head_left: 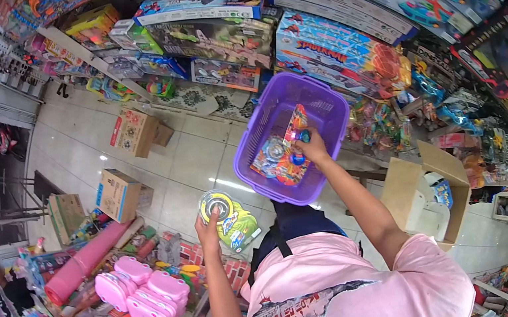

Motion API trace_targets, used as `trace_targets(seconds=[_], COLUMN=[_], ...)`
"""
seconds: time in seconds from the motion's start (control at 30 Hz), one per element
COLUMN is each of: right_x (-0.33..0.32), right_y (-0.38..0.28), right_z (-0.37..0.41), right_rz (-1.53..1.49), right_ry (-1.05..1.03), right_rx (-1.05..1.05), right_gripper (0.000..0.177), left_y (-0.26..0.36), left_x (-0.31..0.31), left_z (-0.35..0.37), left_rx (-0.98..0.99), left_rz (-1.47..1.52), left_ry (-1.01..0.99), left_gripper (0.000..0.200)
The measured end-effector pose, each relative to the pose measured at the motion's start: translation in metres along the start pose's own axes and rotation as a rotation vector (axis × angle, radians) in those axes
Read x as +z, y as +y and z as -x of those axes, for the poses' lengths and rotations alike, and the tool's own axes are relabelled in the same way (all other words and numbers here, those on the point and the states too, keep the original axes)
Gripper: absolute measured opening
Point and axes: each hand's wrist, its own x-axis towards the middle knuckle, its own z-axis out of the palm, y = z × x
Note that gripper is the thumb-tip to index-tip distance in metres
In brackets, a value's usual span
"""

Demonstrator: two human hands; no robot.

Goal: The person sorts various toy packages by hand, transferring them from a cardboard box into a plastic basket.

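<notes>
My left hand (208, 228) is closed on the edge of a green carded toy pack (238, 227) with a round yellow and dark disc at its top. This pack is outside a purple plastic basket (246, 170), to its left. Down inside the basket is my right hand (311, 149), its fingers closed around a colourful toy pack with shiny blue round parts (299, 157). Beside those fingers lies an orange and red pack with a silver disc (275, 149). The fingers hide part of what the right hand grips.
Boxed toys (329, 45) line the shelf ahead. An open cardboard box (400, 191) stands at right. Closed cartons (117, 195) sit on the tiled floor (181, 164) at left. Pink cases (156, 296) and a pink roll (83, 264) are at lower left.
</notes>
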Motion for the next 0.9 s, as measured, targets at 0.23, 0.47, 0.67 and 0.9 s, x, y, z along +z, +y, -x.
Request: trace_targets(seconds=[0.23, 0.47, 0.67, 0.9], right_x=[0.044, 0.075, 0.028, 0.004], right_y=[0.015, 0.064, 0.030, -0.076], right_z=[-0.076, -0.084, -0.053, 0.038], right_rz=[0.012, 0.351, 0.135, -0.566], right_ry=[-0.107, -0.050, -0.140, -0.234], right_rx=[0.271, 0.089, 0.148, 0.301], right_gripper=[0.076, 0.085, 0.052, 0.048], left_y=[0.037, 0.070, 0.085, 0.075], left_x=[0.010, 0.055, 0.116, 0.199], left_z=[-0.056, -0.119, -0.176, -0.193], left_rx=[-0.009, -0.054, -0.092, -0.141], left_rz=[-0.062, -0.129, -0.247, -0.385], left_ry=[0.025, -0.114, -0.429, -0.882], left_gripper=[0.033, 0.039, 0.040, 0.042])
